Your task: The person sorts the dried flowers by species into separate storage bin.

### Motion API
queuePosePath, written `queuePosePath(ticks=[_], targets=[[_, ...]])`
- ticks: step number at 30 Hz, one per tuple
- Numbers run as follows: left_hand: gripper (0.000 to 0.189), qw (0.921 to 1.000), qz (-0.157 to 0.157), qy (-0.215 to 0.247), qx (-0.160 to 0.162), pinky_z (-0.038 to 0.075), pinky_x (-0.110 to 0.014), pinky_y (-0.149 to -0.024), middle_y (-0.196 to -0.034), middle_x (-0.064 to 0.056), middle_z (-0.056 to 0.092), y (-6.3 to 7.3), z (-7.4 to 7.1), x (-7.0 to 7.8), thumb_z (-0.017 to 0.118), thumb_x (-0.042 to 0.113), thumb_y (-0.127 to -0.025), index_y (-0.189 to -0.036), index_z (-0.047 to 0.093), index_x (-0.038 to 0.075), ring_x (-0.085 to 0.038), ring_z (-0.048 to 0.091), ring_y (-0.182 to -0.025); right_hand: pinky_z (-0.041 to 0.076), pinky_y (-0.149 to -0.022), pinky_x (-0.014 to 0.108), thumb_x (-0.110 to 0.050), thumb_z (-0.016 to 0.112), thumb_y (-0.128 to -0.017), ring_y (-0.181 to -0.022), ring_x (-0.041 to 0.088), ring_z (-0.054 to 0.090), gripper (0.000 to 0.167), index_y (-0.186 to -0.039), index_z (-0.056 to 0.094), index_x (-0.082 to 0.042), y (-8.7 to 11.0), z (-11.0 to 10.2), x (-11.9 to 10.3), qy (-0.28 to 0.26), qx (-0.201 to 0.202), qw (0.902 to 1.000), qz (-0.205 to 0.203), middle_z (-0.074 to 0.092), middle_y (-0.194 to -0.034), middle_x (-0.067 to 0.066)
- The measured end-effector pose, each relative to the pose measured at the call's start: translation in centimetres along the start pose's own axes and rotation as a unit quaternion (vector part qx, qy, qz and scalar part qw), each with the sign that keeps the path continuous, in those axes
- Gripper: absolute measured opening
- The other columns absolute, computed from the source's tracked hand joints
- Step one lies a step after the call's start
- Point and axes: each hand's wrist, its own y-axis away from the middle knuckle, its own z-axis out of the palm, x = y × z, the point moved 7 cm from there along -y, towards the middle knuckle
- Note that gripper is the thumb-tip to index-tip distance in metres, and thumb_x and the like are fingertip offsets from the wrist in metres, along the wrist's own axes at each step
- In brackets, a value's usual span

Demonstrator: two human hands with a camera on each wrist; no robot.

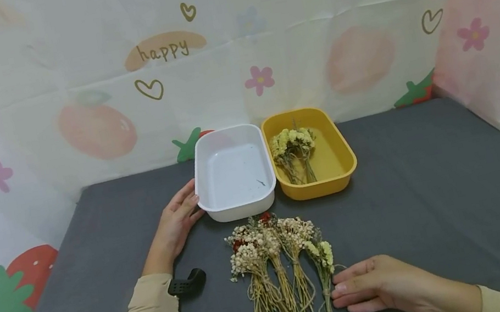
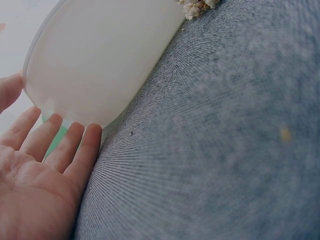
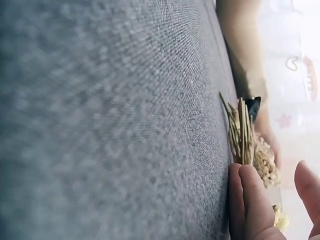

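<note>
My left hand (image 1: 177,223) rests with extended fingers against the left side of a white plastic basin (image 1: 240,212), its fingertips at the wall in the left wrist view. Beside the rightmost bunch of pale yellow dried flowers (image 1: 321,259), my right hand (image 1: 385,285) lies low on the cloth, fingertips right at the tied stems. In the right wrist view its thumb stands well apart from the fingers (image 3: 255,200). Several bunches of cream dried flowers (image 1: 271,247), some with dark red blooms, lie to the left of the yellow one, flower heads toward the basin.
A yellow basin (image 1: 321,189) stands against the white one's right side, with yellow dried flower bunches (image 1: 296,142) in its left part. Small dark bits lie in the white basin. Grey cloth (image 1: 437,190) covers the table; a printed curtain (image 1: 220,100) hangs behind.
</note>
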Motion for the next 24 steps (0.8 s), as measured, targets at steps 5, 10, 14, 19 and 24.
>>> queuePosePath(ticks=[5,10,14,19,24], targets=[[0.061,0.9999,0.015,-0.004,0.000,0.046,-0.026,-0.102,-0.164,-0.011,0.029,0.0,-0.1,0.0,0.053,0.024,-0.104,-0.157,0.028,0.009,-0.014,0.045,-0.138,0.055,-0.097,0.041,-0.020,0.066,-0.096,-0.111,0.022,0.069,0.060,-0.140,0.044,0.014,-0.5,0.2,-0.1,-0.006,0.005,1.0000,-0.002,0.070,-0.123,0.014],[0.062,0.9998,0.017,-0.009,-0.003,0.047,-0.025,-0.102,-0.164,-0.011,0.029,0.0,0.0,0.0,0.054,0.027,-0.103,-0.158,0.029,0.011,-0.012,0.047,-0.137,0.055,-0.096,0.039,-0.018,0.066,-0.096,-0.107,0.019,0.070,0.059,-0.140,0.045,0.014,-0.7,0.4,-0.1,-0.019,0.006,0.9997,-0.010,0.073,-0.117,0.008],[0.060,0.9999,0.007,-0.015,-0.003,0.045,-0.025,-0.104,-0.165,-0.008,0.026,0.0,0.1,0.1,0.050,0.025,-0.105,-0.159,0.026,0.013,-0.022,0.035,-0.147,0.055,-0.096,0.038,-0.016,0.067,-0.095,-0.107,0.018,0.070,0.063,-0.142,0.040,0.017,-0.9,0.6,-0.2,-0.023,0.007,0.9996,-0.017,0.073,-0.118,0.010],[0.058,0.9999,-0.003,-0.013,0.002,0.042,-0.028,-0.107,-0.165,-0.007,0.026,0.1,0.2,0.1,0.047,0.020,-0.106,-0.159,0.024,0.012,-0.026,0.029,-0.150,0.055,-0.096,0.039,-0.015,0.066,-0.095,-0.108,0.019,0.070,0.066,-0.143,0.036,0.018,-1.2,0.9,-0.3,-0.028,0.011,0.9994,-0.020,0.071,-0.121,0.014],[0.059,0.9999,-0.003,-0.012,0.000,0.043,-0.026,-0.106,-0.165,-0.006,0.026,0.1,0.2,0.1,0.048,0.021,-0.106,-0.159,0.024,0.012,-0.026,0.029,-0.150,0.055,-0.097,0.039,-0.014,0.066,-0.095,-0.109,0.019,0.070,0.067,-0.144,0.035,0.018,-1.4,1.2,-0.4,-0.031,0.015,0.9992,-0.019,0.070,-0.123,0.015]])
